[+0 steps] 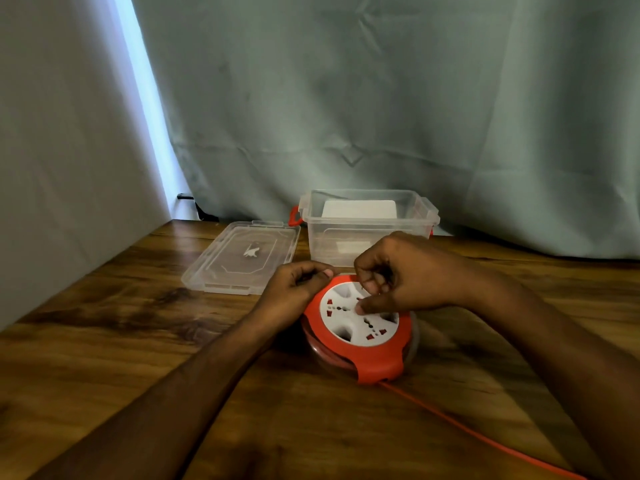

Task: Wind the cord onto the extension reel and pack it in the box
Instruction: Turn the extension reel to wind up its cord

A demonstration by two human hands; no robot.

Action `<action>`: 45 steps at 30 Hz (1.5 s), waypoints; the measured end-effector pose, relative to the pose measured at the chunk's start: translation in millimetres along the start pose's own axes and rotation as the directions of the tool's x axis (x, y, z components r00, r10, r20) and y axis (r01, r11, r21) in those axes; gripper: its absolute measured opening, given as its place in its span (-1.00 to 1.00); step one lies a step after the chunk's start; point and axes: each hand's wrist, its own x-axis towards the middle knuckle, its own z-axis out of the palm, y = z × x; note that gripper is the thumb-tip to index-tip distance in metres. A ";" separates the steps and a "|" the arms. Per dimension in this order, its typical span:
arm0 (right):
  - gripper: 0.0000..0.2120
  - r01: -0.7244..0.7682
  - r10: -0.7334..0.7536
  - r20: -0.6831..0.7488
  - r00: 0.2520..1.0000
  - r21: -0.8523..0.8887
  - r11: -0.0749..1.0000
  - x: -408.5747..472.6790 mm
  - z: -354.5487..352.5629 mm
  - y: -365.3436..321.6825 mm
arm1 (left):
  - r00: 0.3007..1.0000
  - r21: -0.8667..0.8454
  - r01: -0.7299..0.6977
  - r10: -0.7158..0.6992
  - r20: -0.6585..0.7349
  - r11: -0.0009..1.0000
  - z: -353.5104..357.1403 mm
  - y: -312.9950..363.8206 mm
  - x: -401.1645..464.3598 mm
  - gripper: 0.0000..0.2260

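A round orange extension reel [360,355] with a white socket face [349,318] lies flat on the wooden table [138,341]. My left hand [294,289] grips the reel's far left rim. My right hand [398,275] rests on the white face, fingers curled into its recesses and thumb pressed near the centre. An orange cord [478,431] leaves the reel's near edge and runs to the lower right, out of the frame. Behind the reel stands the clear plastic box [367,226], open, with red handles.
The box's clear lid [242,256] lies flat on the table to the left of the box. Something white shows inside the box. A grey-green curtain hangs behind the table, and a pale wall closes off the left side.
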 end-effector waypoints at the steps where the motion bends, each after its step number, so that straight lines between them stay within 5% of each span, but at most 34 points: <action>1: -0.79 0.012 -0.013 0.010 1.000 0.037 0.999 -1.3 -2.6 1.0 | 1.000 -0.001 0.000 0.000 0.003 1.000 0.2 0.4 -0.6 -0.82; 5: -0.59 0.009 -0.038 0.127 0.991 0.222 0.975 -3.0 -4.6 1.8 | 1.000 -0.015 -0.004 0.005 0.028 1.000 -0.8 2.2 -1.2 -0.83; 9: -0.40 0.022 -0.056 0.185 0.981 0.180 0.983 -0.8 -2.5 4.7 | 0.999 -0.013 -0.015 0.015 0.039 1.000 -1.3 2.2 -0.9 -0.82; 19: -0.28 -0.025 -0.005 0.178 0.984 0.166 0.986 -2.4 -0.4 1.9 | 0.999 -0.037 -0.027 0.028 0.029 0.999 1.9 3.4 -2.0 -0.86; 26: -0.25 -0.038 0.016 0.146 0.989 0.151 0.988 -2.4 3.6 -0.2 | 0.999 -0.053 -0.014 0.016 0.036 0.998 0.6 2.1 -1.2 -0.81; 37: -0.56 -0.014 -0.008 0.081 0.997 0.267 0.964 0.8 16.4 10.8 | 0.999 -0.088 0.008 -0.012 -0.037 0.996 -2.7 2.5 0.0 -0.71; 41: -0.49 -0.043 0.040 0.017 0.999 0.365 0.930 -4.9 18.1 8.6 | 0.995 -0.124 0.022 -0.034 -0.095 0.992 -1.4 4.4 -0.4 -0.51; 45: -0.40 -0.068 0.077 -0.033 0.997 0.205 0.976 -6.5 26.6 2.0 | 0.993 -0.173 0.029 -0.047 -0.104 0.984 -0.3 4.4 0.6 -0.42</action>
